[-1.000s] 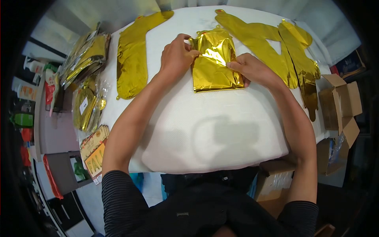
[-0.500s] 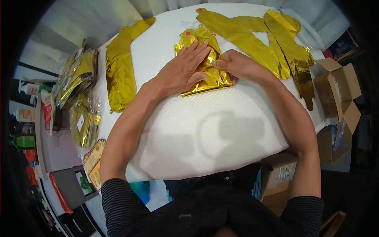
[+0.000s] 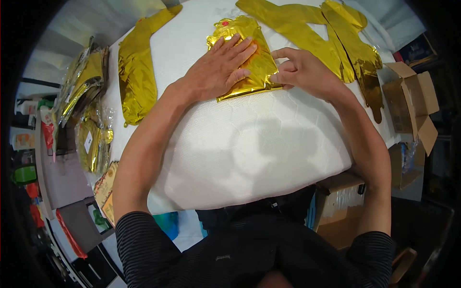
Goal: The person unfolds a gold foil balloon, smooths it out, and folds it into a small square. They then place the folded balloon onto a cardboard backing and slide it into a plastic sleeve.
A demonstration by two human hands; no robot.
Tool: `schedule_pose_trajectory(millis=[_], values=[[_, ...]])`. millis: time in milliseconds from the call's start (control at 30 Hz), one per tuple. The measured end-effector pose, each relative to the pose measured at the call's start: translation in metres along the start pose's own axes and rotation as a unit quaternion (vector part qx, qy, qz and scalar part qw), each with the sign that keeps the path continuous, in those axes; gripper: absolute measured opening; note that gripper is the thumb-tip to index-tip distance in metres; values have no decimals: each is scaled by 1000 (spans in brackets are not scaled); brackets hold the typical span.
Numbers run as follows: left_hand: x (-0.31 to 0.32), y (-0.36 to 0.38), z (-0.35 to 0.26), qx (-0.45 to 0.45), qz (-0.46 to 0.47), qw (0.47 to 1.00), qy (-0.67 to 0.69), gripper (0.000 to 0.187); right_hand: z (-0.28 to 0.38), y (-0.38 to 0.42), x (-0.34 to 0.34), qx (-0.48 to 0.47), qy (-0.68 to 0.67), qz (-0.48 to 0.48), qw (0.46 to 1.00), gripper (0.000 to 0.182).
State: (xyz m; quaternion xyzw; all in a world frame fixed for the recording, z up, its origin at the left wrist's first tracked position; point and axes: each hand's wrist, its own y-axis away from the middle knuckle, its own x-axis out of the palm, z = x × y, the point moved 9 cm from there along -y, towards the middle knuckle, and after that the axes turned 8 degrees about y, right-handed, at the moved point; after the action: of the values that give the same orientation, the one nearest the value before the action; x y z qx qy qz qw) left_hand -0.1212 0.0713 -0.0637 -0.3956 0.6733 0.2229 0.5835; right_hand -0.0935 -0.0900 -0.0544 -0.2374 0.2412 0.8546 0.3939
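On the white padded surface lies a folded gold foil piece with a red spot near its top. My left hand rests flat on its left part, fingers spread. At its right edge, my right hand has its thumb near the lower right corner and its index finger curved toward the foil. The lower fingers are curled, and whether they pinch the foil edge is hidden.
One flat gold foil shape lies to the left, and larger ones lie at the back right. Plastic-wrapped gold packets are at the left edge. An open cardboard box stands at the right.
The right thumb and index finger have spread apart, and that hand is lower along the foil's edge. The foil's right side looks flatter. The whole view has shifted slightly.
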Motion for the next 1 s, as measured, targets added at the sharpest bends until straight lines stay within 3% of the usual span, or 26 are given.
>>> schedule_pose_trajectory(millis=[33, 133, 267, 333, 467, 667, 733, 767, 867, 933, 1000], values=[[2, -1, 0, -6, 8, 1000, -8, 61, 2, 5, 2, -19, 1, 1, 1000, 62], [1, -1, -1, -4, 7, 1000, -11, 59, 11, 19, 0, -36, 55, -82, 994, 63], [1, -1, -1, -6, 11, 1000, -10, 59, 9, 19, 2, -1, 44, -115, 992, 66], [1, -1, 0, -6, 14, 1000, 1, 60, 10, 21, 2, 23, 134, -126, 983, 69], [5, -2, 1, 3, 19, 1000, -10, 61, 13, 25, 0, 16, 182, -148, 972, 68], [2, -3, -2, 11, 4, 1000, -22, 67, 2, 26, -7, 25, 158, -136, 978, 59], [1, -3, -3, 8, 0, 1000, -25, 70, -9, 19, -11, 26, -8, -108, 994, 44], [1, -2, -3, 10, 0, 1000, -26, 70, -12, 13, -15, 27, -9, -110, 994, 44], [-1, -3, -5, 16, -2, 999, -28, 71, -19, 3, -23, 4, 74, -146, 987, 30], [-2, -2, -5, 5, 2, 1000, -23, 71, 12, 10, -22, -178, 285, -217, 917, 30], [-4, -1, -5, 8, -1, 1000, -17, 72, 10, 17, -15, -188, 283, -223, 914, 36]])
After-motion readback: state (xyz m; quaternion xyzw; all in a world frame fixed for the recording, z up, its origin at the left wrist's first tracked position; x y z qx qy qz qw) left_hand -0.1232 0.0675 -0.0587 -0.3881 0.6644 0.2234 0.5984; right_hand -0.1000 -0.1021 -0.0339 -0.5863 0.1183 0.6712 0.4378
